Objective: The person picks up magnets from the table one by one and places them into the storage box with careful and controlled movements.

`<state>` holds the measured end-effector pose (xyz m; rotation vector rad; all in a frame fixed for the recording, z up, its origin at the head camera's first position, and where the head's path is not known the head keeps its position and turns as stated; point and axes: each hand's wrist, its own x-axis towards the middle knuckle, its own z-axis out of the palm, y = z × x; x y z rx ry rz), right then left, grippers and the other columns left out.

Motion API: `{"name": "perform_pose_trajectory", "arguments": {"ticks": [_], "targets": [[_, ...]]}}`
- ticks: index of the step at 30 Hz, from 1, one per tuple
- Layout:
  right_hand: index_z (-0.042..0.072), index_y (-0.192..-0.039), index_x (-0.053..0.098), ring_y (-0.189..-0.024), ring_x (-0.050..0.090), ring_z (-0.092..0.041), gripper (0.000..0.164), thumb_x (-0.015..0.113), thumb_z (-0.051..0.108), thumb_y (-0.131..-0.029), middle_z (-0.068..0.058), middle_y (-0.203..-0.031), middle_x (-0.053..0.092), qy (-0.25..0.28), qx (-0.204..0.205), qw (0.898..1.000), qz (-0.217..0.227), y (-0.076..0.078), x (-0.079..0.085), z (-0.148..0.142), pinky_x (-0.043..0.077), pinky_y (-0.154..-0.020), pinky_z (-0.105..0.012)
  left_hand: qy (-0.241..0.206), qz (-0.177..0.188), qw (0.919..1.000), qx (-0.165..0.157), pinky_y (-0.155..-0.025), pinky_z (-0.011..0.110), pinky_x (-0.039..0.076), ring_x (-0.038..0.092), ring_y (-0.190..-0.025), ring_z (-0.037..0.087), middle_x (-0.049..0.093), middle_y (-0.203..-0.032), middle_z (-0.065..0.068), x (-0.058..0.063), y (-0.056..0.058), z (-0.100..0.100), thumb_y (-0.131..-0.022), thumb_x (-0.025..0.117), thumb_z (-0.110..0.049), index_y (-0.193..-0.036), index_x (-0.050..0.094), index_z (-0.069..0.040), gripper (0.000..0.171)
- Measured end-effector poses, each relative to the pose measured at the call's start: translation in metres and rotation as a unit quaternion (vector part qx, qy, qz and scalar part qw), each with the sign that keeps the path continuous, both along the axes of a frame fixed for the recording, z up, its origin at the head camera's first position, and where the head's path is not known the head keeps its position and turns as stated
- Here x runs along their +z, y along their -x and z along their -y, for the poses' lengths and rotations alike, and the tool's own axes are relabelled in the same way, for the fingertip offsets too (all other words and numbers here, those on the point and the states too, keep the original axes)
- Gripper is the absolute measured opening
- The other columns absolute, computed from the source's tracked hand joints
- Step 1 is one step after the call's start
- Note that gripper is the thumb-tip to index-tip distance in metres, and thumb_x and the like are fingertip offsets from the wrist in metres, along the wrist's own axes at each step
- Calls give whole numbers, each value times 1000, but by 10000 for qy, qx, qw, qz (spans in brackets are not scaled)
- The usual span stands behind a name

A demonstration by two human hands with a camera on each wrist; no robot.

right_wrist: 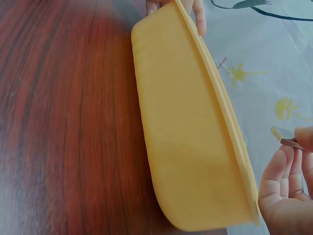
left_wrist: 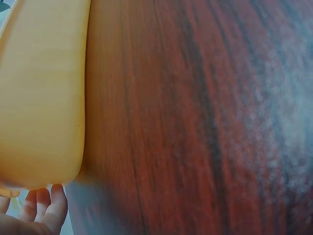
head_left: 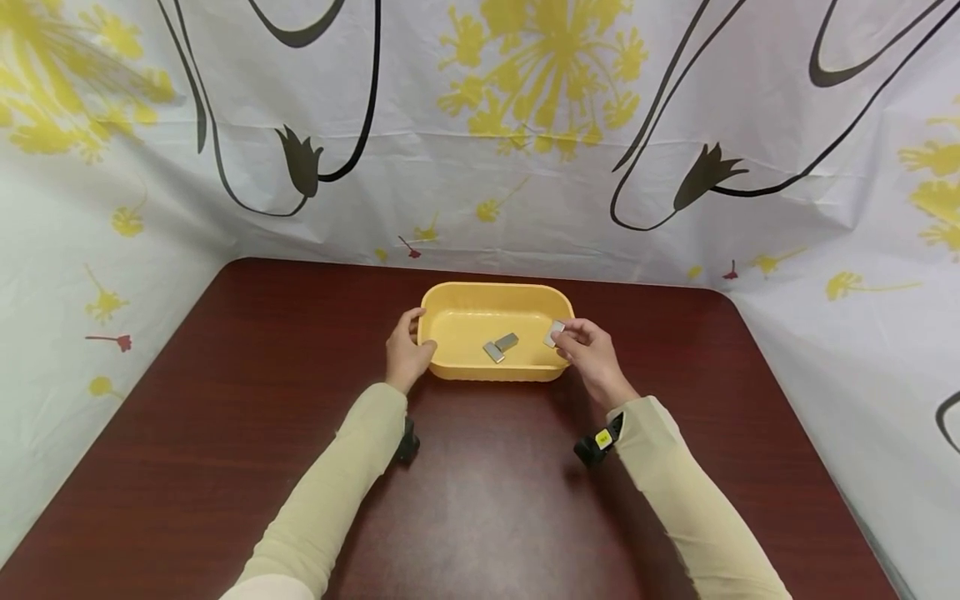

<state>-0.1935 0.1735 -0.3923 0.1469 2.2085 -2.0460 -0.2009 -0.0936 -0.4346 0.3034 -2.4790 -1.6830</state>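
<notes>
A yellow plastic tub (head_left: 498,372) stands on the table, its long side facing me. At its left end my left hand (head_left: 407,354) grips the rim, thumb over the edge and fingers against the outer end wall; the left wrist view shows these fingers (left_wrist: 57,208) on the tub. Over the right end, my right hand (head_left: 594,360) pinches a small flat silver block (head_left: 553,334) between thumb and fingers. In the right wrist view the held block (right_wrist: 288,139) is raised above the rim. Inside the tub lie two similar silver blocks (head_left: 493,352), touching or nearly so.
The dark reddish-brown table (head_left: 480,500) extends around the tub. A white cloth (head_left: 465,208) with yellow and dark plant prints hangs behind the table and at both sides. Each wrist carries a black device (head_left: 597,444).
</notes>
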Motion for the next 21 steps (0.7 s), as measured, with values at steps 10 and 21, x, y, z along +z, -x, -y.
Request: {"name": "perform_pose_trajectory", "arguments": {"ticks": [10, 21], "targets": [[-2, -114, 48, -79, 55, -8, 30, 56, 8, -87, -3, -92, 52, 59, 55, 9999, 91, 7, -1, 19, 46, -83, -31, -72, -20, 10000, -28, -69, 35, 49, 55, -91, 26, 55, -113, 18, 2, 1, 0, -74, 54, 4, -126, 47, -13, 55], [-4, -112, 49, -78, 56, -11, 28, 57, 5, -86, -1, -87, 53, 233, 129, 9996, -35, 15, -5, 44, 46, -84, -35, -101, -26, 9999, -6, -70, 34, 49, 56, -91, 25, 55, -113, 17, 0, 2, 1, -74, 55, 4, -126, 47, -13, 56]]}}
